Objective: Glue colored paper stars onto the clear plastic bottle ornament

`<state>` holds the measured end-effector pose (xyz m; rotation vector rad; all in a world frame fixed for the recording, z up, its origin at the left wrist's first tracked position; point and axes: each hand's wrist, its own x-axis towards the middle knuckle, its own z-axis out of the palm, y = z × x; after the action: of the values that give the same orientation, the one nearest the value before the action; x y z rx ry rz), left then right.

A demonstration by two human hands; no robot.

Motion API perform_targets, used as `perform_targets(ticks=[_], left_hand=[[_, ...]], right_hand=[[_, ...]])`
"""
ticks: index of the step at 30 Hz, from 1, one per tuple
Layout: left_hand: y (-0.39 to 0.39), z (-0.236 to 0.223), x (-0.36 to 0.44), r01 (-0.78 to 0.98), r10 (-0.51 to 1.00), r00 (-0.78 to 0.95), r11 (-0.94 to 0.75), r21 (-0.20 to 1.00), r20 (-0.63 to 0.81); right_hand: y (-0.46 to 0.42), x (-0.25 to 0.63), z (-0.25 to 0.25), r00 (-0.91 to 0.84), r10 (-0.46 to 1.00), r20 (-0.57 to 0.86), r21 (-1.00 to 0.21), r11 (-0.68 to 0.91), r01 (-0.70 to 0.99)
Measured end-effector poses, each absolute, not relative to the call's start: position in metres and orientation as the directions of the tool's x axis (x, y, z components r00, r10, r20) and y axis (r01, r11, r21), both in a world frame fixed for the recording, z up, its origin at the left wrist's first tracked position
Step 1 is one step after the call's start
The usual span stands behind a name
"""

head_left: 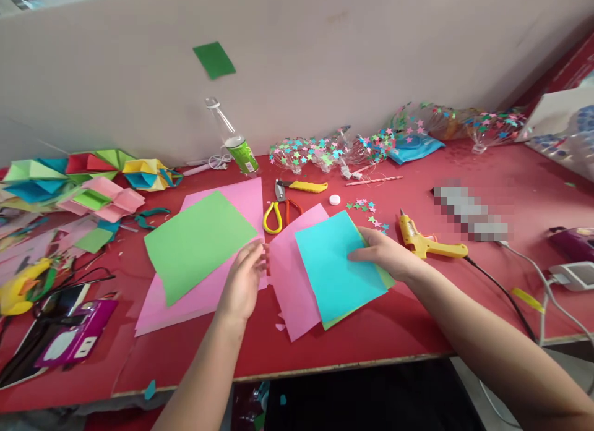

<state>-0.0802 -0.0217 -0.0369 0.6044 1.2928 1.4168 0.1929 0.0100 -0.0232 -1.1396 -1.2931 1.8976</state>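
My right hand (pixel 387 253) grips the right side of a blue sheet of paper (pixel 341 270), thumb on top and fingers behind it. Edges of green paper show under the blue sheet. Beneath these lies a pink sheet (pixel 297 289), slanted on the red table. My left hand (pixel 245 279) holds nothing, its fingers loosely bent and pointing toward that pink sheet. To its left, a green sheet (pixel 197 242) rests on larger pink sheets (pixel 185 316). Behind the papers are yellow-and-red-handled pliers (pixel 280 202) and a yellow utility knife (pixel 309 187).
A yellow glue gun (pixel 429 242) with a cord lies at right, near small paper stars (pixel 362 205). Star-covered clear plastic pieces (pixel 325 153) and a bottle (pixel 236 140) line the wall. Folded paper shapes (pixel 102 196) and a purple device (pixel 78 335) occupy the left.
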Motion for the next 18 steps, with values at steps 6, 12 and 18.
perform_targets(ticks=[6, 12, 18], left_hand=[[-0.009, -0.022, -0.067, -0.424, 0.94, -0.079, 0.269, 0.865, -0.331], [-0.009, -0.026, -0.049, -0.436, 0.895, 0.034, 0.413, 0.799, -0.444], [-0.014, -0.031, -0.039, -0.363, 0.879, 0.175, 0.476, 0.801, -0.444]], right_hand=[[0.013, 0.195, -0.02, -0.358, 0.891, -0.28, -0.937, -0.334, -0.1], [0.012, 0.188, -0.025, -0.323, 0.906, -0.274, -0.931, -0.334, -0.146], [0.004, 0.18, -0.028, -0.287, 0.926, -0.246, -0.946, -0.294, -0.137]])
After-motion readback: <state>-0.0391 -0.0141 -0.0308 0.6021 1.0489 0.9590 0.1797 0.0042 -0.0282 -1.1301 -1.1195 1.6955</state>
